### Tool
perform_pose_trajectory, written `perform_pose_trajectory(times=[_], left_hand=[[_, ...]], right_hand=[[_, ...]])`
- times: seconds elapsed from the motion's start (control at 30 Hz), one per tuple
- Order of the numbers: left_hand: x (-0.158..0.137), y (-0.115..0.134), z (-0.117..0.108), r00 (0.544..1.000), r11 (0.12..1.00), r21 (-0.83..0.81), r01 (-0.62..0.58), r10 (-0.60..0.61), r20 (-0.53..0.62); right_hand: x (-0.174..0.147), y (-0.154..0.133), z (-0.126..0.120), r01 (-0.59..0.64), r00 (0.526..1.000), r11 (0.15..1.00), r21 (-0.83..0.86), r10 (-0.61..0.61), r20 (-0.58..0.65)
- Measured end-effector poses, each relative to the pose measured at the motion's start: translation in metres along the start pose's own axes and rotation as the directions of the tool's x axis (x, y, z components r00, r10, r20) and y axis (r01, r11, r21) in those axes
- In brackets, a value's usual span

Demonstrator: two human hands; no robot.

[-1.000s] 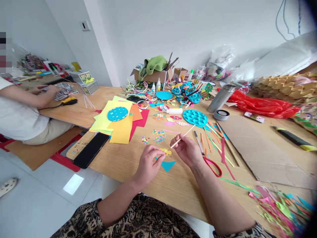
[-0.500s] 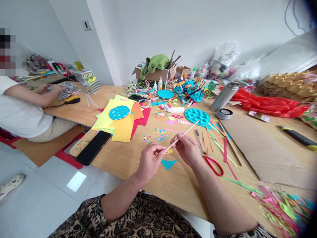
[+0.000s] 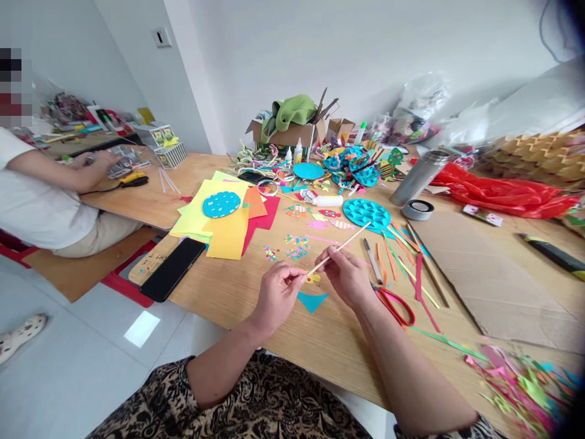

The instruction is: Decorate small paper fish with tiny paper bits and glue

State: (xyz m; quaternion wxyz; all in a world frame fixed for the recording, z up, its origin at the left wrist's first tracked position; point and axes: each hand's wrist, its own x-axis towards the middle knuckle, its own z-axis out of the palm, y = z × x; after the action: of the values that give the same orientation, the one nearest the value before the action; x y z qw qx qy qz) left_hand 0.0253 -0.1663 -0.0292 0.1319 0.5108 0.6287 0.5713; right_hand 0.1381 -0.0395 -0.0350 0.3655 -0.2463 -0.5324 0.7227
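Observation:
A thin pale wooden stick (image 3: 353,236) slants up to the right above the table, held in both hands. My left hand (image 3: 280,294) pinches its lower end between thumb and fingertips. Further up, the fingers of my right hand (image 3: 346,275) close around its middle. Beneath the hands lie a small yellow paper cutout (image 3: 314,278), partly hidden, and a blue paper piece (image 3: 312,302). Paper fish (image 3: 329,213) and tiny coloured paper bits (image 3: 297,247) are just beyond. Red-handled scissors (image 3: 397,308) and a pen (image 3: 373,262) rest beside my right hand.
A blue scalloped disc (image 3: 366,213), a steel flask (image 3: 419,177) and cardboard (image 3: 498,274) are on the right. Left are coloured sheets (image 3: 226,238), a spotted blue disc (image 3: 222,205) and a black phone (image 3: 172,269). Another person (image 3: 41,189) works at the adjoining table.
The view has shifted slightly, so the table items sit a little further right. Both hands keep the same hold on the stick.

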Motion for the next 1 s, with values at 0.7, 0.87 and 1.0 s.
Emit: perform_pose_trajectory(times=[0.7,0.87,1.0], left_hand=[[-0.0006,-0.0030,0.0009,0.999,0.998,0.051,-0.040,0.040,0.007],[-0.0012,-0.0032,0.0014,1.000,1.000,0.024,-0.015,0.015,0.013],[-0.0011,-0.0054,0.0000,0.996,0.992,-0.097,0.075,-0.071,0.047]], right_hand=[[-0.0002,0.0088,0.0024,-0.019,0.999,0.999,0.036,0.020,-0.031],[0.0001,0.0086,0.0025,-0.065,0.997,0.993,0.100,0.068,-0.023],[0.0012,0.0074,0.0005,-0.051,0.999,0.993,0.108,0.052,-0.003]])
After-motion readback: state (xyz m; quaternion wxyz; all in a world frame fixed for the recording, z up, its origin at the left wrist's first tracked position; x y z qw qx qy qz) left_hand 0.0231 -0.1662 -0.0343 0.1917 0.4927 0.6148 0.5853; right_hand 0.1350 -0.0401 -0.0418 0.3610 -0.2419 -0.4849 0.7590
